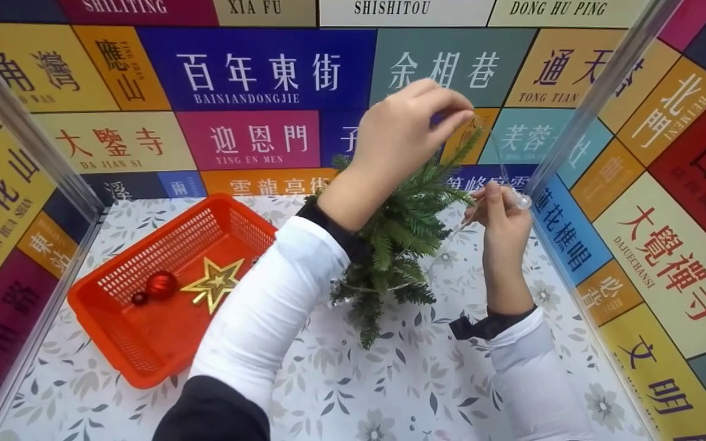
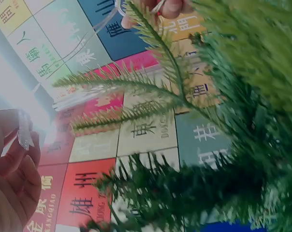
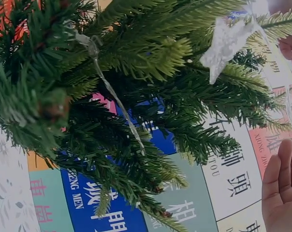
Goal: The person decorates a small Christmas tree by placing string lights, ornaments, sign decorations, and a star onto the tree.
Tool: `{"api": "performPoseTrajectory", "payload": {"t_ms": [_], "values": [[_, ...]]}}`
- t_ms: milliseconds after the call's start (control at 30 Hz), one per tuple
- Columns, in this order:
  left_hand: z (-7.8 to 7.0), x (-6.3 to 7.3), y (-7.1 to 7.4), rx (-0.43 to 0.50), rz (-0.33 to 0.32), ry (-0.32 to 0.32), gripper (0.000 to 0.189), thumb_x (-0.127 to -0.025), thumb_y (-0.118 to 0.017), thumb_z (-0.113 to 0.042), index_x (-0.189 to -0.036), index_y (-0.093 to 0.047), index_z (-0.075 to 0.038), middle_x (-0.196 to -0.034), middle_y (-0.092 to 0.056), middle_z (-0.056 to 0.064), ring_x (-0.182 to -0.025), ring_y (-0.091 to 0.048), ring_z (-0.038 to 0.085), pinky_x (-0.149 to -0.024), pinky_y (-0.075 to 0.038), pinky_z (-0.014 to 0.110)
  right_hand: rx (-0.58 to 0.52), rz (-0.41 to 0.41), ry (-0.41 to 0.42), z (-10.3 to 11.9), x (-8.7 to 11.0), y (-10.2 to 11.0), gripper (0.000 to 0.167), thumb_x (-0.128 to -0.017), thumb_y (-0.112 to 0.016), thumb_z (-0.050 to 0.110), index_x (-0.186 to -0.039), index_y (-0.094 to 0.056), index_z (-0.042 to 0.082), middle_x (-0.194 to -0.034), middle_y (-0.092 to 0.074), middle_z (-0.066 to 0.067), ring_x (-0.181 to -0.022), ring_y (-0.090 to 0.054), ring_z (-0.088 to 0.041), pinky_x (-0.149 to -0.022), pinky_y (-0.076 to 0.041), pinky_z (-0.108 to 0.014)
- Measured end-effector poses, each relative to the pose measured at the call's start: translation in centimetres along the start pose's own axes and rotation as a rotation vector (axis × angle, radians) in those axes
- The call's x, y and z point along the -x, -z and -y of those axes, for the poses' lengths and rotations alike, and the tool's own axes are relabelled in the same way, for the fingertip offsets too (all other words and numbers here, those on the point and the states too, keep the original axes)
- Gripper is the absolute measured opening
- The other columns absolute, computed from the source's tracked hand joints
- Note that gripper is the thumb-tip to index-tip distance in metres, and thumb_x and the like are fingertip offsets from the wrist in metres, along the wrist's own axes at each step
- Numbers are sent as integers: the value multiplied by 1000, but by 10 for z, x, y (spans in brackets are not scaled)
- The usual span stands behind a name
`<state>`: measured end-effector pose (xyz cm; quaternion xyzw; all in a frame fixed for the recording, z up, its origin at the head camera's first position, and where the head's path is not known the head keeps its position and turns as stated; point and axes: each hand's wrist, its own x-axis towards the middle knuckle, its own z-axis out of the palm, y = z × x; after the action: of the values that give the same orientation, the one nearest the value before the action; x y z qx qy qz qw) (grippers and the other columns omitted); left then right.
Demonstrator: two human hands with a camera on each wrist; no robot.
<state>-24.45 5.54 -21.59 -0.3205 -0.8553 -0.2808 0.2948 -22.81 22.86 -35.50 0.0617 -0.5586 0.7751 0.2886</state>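
A small green artificial Christmas tree [image 1: 383, 245] stands on the table before me. My left hand [image 1: 405, 125] is above its upper branches, with thumb and fingers pinching part of a clear string of lights; a clear plastic piece [image 2: 24, 130] shows between them in the left wrist view. To the right of the tree, my right hand [image 1: 503, 217] grips more of the string, and a clear bulb [image 1: 521, 199] sticks out beside its fingers. Thin wire [image 2: 90, 36] stretches between the hands. A translucent star light [image 3: 226, 48] hangs among the branches, and a strand [image 3: 117, 99] runs through them.
To the left stands a red-orange plastic basket [image 1: 98, 331] holding a gold star [image 1: 215, 282], a shiny red ball [image 1: 162, 285] and a smaller dark red ball [image 1: 139, 298]. A leaf-patterned cloth [image 1: 341, 392] covers the table. Panels of colourful signs [image 1: 255, 67] enclose the back and sides.
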Motion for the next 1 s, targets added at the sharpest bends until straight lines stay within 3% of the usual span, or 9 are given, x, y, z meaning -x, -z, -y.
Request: {"api": "performPoseTrajectory", "payload": {"t_ms": [133, 233, 367, 500, 667, 833, 1000], "values": [[-12, -5, -3, -79, 15, 9, 27, -90, -47, -39, -100, -65, -23, -93, -60, -10, -68, -54, 2, -53, -39, 15, 31, -6, 0, 0, -2, -2, 29, -87, -57, 17, -68, -58, -4, -49, -47, -7, -41, -47, -15, -41, -43, -23], [-16, -9, -3, -157, 54, 100, 27, -92, -44, -37, -102, -65, -23, -95, -60, -9, -66, -55, 4, -51, -40, 17, 104, 12, -62, -1, -5, -4, 29, -86, -58, 22, -65, -57, 2, -52, -47, -3, -39, -45, -13, -39, -41, -22], [-10, -12, 0, -211, 119, 268, 24, -91, -46, -36, -102, -64, -25, -96, -60, -9, -70, -56, 6, -54, -43, 19, 209, 120, -188, -2, -13, -6, 33, -85, -59, 27, -62, -53, 5, -51, -47, -2, -39, -45, -13, -39, -40, -22], [5, -11, 1, -234, 229, 401, 23, -90, -48, -37, -103, -63, -25, -98, -59, -8, -80, -57, 8, -61, -46, 23, 362, 242, -278, -5, -21, -8, 37, -86, -57, 31, -60, -52, 5, -45, -47, -3, -37, -44, -13, -39, -38, -22], [30, -12, 2, -219, 349, 534, 23, -89, -50, -36, -105, -62, -25, -103, -60, -8, -87, -57, 11, -69, -48, 27, 592, 355, -321, -5, -31, -12, 35, -89, -52, 33, -64, -51, 8, -49, -49, 0, -39, -45, -11, -40, -37, -23], [55, -9, 6, -195, 369, 628, 24, -89, -51, -37, -106, -62, -26, -104, -61, -8, -84, -58, 10, -67, -48, 26, 674, 400, -293, -4, -36, -15, 29, -90, -51, 28, -70, -53, 6, -52, -50, 0, -41, -46, -11, -41, -39, -23], [80, 4, 10, -95, 319, 713, 22, -88, -53, -32, -104, -63, -20, -100, -63, -4, -73, -58, 9, -63, -48, 24, 683, 409, -267, -2, -34, -18, 23, -87, -57, 25, -85, -60, 2, -58, -55, 1, -45, -51, -11, -44, -44, -24]]}}
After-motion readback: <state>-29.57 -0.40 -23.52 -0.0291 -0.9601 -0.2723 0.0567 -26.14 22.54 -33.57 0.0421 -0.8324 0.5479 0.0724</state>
